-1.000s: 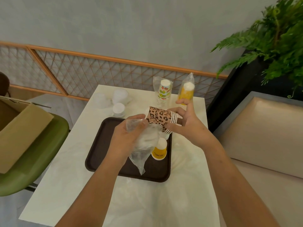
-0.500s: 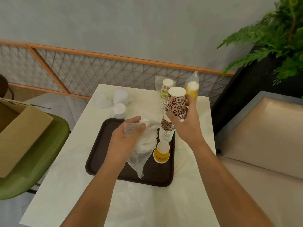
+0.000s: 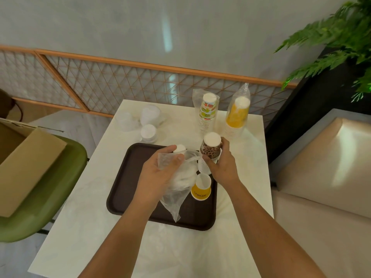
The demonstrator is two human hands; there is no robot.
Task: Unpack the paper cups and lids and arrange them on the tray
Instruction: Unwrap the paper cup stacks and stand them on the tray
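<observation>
Over the tray (image 3: pixel 128 177), the right grip (image 3: pixel 222 165) is clamping the leopard-print cup stack (image 3: pixel 210 149) upright while the left grip (image 3: pixel 160 173) is clutching its emptied plastic sleeve (image 3: pixel 176 189). One yellow cup (image 3: pixel 200 189) is standing alongside, and bagged stacks (image 3: pixel 207 115) and lids (image 3: pixel 148 131) are waiting on the surface (image 3: pixel 100 217) behind.

— What did you see?
— My right hand (image 3: pixel 222 167) gripped the leopard cups (image 3: pixel 209 152), bottoms up, at the far right of the tray (image 3: pixel 130 187).
— And the other?
— My left hand (image 3: pixel 160 171) held a clear bag (image 3: pixel 176 195), beside an upright yellow cup (image 3: pixel 200 189).
</observation>
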